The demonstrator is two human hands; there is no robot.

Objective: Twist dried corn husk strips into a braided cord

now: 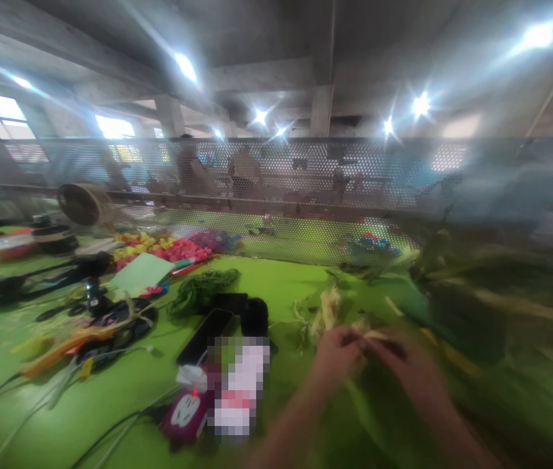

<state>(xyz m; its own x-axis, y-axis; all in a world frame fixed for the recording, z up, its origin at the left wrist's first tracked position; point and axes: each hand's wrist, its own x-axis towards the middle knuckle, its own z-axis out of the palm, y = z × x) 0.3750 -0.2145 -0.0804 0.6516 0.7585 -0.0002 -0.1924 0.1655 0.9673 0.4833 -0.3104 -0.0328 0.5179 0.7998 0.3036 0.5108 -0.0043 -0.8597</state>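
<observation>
Both hands are close together over the green table (300, 293), right of centre. My left hand (337, 355) has its fingers pinched together on a pale, dry husk-like strip (361, 329). Close beside it, my right hand (398, 358) grips the other part of the strip, its fingers pressed together; motion blurs them. Just behind my left hand stands a small bundle of pale husk (329, 307), with thin strands at its left. A long pale green leaf seems to hang below the hands, blurred.
A large heap of husks (491, 286) fills the right side. Left of the hands lie a black phone (205, 335), a purple power box (185, 413), green string (202, 290) and an orange glue gun (66, 348) with cables. A perforated metal screen (286, 172) runs behind the table.
</observation>
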